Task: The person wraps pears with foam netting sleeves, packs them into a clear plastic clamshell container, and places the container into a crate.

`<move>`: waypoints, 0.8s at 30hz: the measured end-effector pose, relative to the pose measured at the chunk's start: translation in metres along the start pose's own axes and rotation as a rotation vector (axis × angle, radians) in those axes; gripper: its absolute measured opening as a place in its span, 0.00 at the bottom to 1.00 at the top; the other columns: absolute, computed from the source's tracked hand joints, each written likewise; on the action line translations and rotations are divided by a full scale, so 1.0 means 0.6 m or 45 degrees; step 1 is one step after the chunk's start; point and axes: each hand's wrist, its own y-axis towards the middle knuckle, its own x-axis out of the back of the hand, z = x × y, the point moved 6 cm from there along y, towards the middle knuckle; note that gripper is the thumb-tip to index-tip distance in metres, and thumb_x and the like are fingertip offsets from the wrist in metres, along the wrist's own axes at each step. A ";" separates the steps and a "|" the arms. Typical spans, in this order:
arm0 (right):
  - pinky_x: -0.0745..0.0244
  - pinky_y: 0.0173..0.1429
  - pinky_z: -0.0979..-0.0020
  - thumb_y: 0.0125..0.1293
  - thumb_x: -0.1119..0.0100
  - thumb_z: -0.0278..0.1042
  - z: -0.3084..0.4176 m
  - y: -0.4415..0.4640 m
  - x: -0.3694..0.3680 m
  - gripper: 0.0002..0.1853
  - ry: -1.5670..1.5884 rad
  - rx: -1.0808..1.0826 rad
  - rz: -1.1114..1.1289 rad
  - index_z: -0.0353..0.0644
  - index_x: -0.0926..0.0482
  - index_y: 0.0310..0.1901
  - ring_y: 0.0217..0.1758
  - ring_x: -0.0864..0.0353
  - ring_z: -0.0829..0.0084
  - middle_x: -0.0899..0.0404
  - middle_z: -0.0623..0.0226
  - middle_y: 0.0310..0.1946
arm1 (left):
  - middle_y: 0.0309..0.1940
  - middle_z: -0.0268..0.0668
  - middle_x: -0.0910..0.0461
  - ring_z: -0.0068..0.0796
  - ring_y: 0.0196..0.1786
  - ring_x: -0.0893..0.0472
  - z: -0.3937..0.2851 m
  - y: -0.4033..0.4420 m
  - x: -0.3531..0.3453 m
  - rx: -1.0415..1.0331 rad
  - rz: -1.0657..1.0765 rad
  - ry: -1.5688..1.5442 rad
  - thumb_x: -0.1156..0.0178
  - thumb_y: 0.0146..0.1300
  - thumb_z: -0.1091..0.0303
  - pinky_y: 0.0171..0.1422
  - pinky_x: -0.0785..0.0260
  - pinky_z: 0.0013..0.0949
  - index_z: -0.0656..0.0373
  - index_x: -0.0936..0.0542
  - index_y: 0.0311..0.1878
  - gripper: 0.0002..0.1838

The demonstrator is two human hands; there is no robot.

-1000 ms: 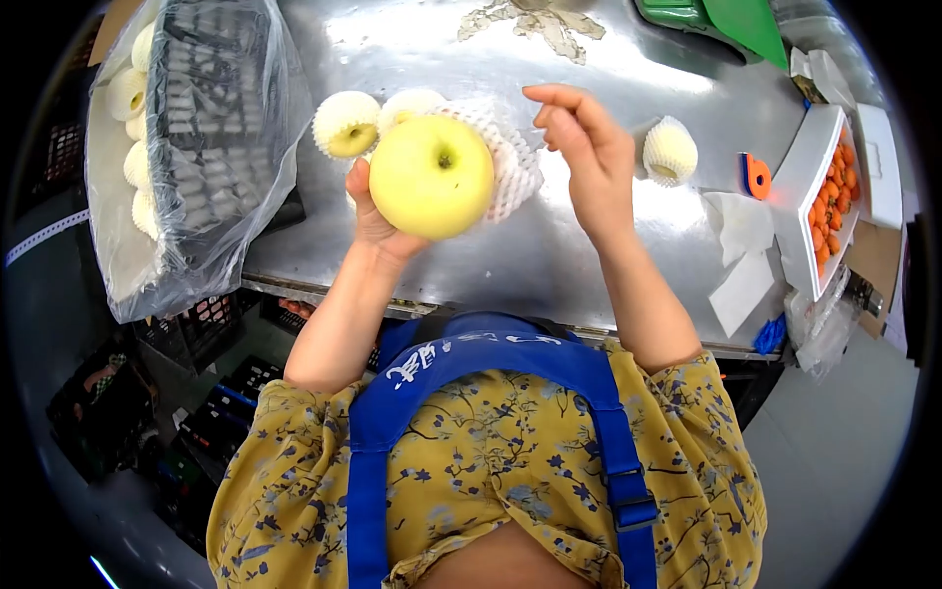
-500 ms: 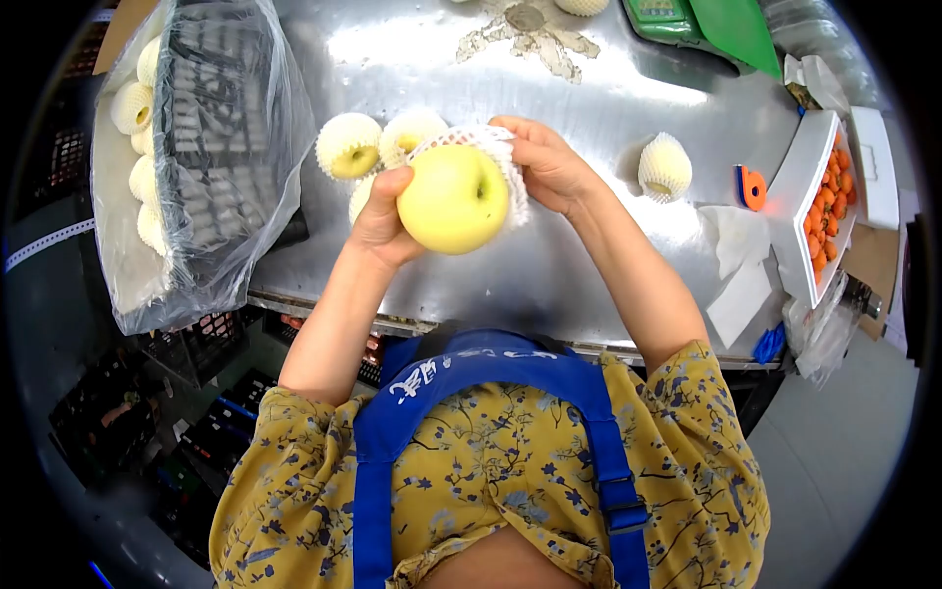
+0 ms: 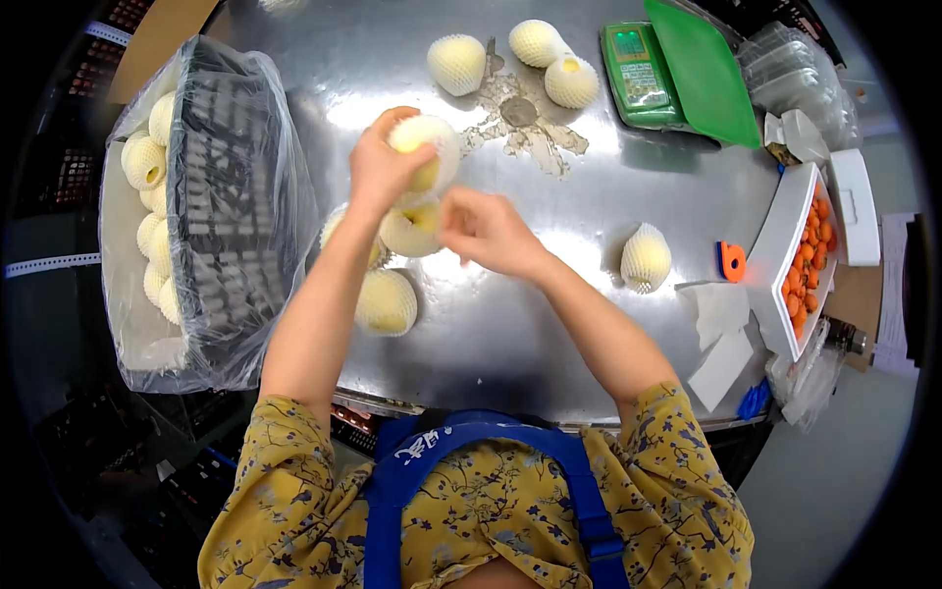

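My left hand (image 3: 383,167) is closed around a yellow apple (image 3: 432,152) in a white foam net, raised over the steel table. Just to its right is my right hand (image 3: 488,233), slightly blurred, its fingers loosely curled and apart from the thumb with nothing visible in them. Its fingertips are close to another netted apple (image 3: 410,232) below the held one; whether they touch is unclear. One more netted apple (image 3: 387,302) sits nearer me, and another is partly hidden behind my left forearm.
Plastic-lined crate (image 3: 235,226) with netted apples at left. Netted apples (image 3: 457,65) lie at the back beside a green scale (image 3: 643,74); one netted apple (image 3: 646,259) rests at right. Beyond it are an orange tape dispenser (image 3: 731,262) and a white box (image 3: 770,265) of small orange fruit.
The bare apple previously held between both hands, with a net at its far side, is gone from that pose. My left hand now holds a netted apple; my right hand has come away from the net.
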 end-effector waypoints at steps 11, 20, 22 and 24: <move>0.30 0.57 0.60 0.59 0.45 0.62 -0.131 0.121 -0.034 0.33 -0.312 -0.319 0.402 0.43 0.28 0.57 0.57 0.26 0.60 0.25 0.54 0.52 | 0.47 0.42 0.23 0.46 0.47 0.23 0.114 0.072 0.064 0.235 0.152 0.994 0.31 0.40 0.55 0.53 0.29 0.41 0.48 0.23 0.53 0.32; 0.31 0.59 0.58 0.40 0.25 0.45 -0.117 0.352 0.127 0.46 -0.774 -0.115 -0.683 0.46 0.38 0.62 0.60 0.34 0.49 0.42 0.48 0.61 | 0.59 0.46 0.33 0.48 0.61 0.32 0.099 -0.002 0.062 0.034 0.321 1.016 0.31 0.44 0.60 0.60 0.33 0.44 0.50 0.28 0.60 0.35; 0.31 0.59 0.58 0.37 0.24 0.44 -0.140 0.372 0.127 0.46 -0.731 -0.245 -0.509 0.45 0.37 0.61 0.61 0.35 0.50 0.40 0.48 0.59 | 0.60 0.48 0.34 0.46 0.61 0.31 0.085 -0.004 0.068 -0.117 0.318 0.963 0.32 0.46 0.59 0.58 0.32 0.43 0.52 0.30 0.62 0.36; 0.32 0.61 0.60 0.37 0.24 0.44 -0.146 0.362 0.124 0.44 -0.608 -0.156 -0.449 0.45 0.35 0.59 0.62 0.36 0.50 0.38 0.49 0.59 | 0.59 0.49 0.33 0.43 0.60 0.29 0.058 0.001 0.068 0.033 0.214 0.450 0.33 0.50 0.58 0.56 0.29 0.42 0.56 0.31 0.62 0.35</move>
